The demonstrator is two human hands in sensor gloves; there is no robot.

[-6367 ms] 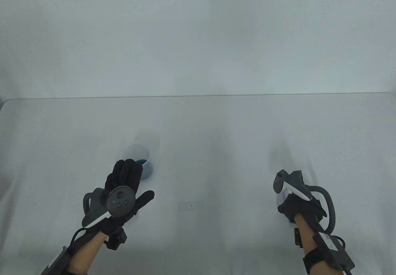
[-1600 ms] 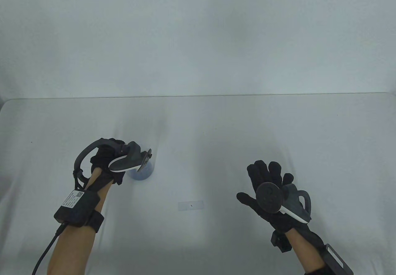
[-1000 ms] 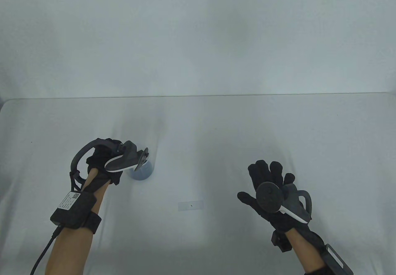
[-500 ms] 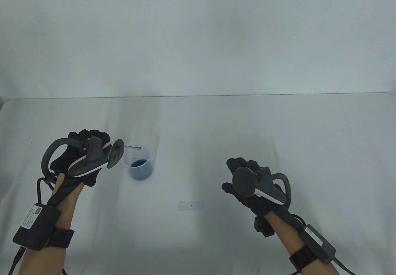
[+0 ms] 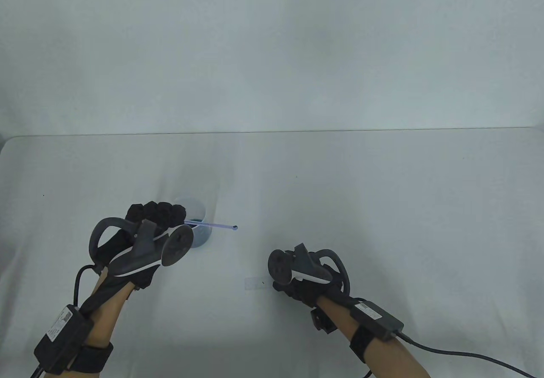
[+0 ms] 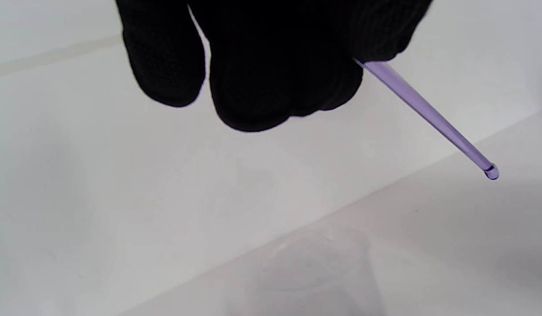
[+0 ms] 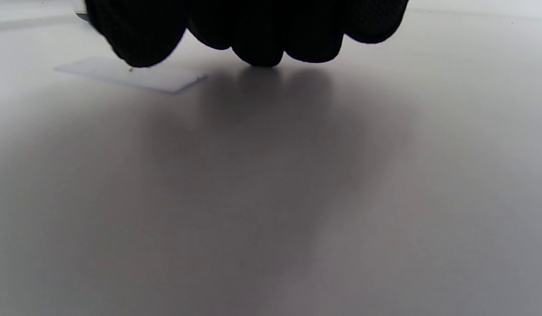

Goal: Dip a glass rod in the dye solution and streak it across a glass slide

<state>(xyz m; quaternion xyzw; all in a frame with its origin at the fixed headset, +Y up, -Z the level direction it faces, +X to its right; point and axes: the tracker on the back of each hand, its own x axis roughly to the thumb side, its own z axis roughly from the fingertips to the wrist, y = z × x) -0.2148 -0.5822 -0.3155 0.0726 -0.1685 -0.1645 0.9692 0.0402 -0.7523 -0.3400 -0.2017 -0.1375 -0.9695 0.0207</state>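
My left hand (image 5: 156, 215) grips a thin purple-tinted glass rod (image 5: 212, 225) in a closed fist. The rod points right, and its tip hangs in the air just right of the beaker (image 5: 199, 234). The clear beaker holds blue dye and is partly hidden behind my left hand. In the left wrist view the rod (image 6: 429, 115) slants down to the right from my fingers (image 6: 262, 87), above the faint beaker (image 6: 317, 267). The glass slide (image 5: 256, 283) lies flat on the table. My right hand (image 5: 293, 286) is at its right end, fingertips (image 7: 258, 48) down on the table, holding nothing. The slide (image 7: 135, 74) lies under the leftmost fingertip.
The table (image 5: 382, 208) is covered with a white cloth, with a white wall behind its far edge. A cable (image 5: 450, 352) trails from my right wrist to the bottom right.
My left hand has lifted the rod out of the beaker and swung its tip to the right. My right hand has moved left and down to the slide's right end.
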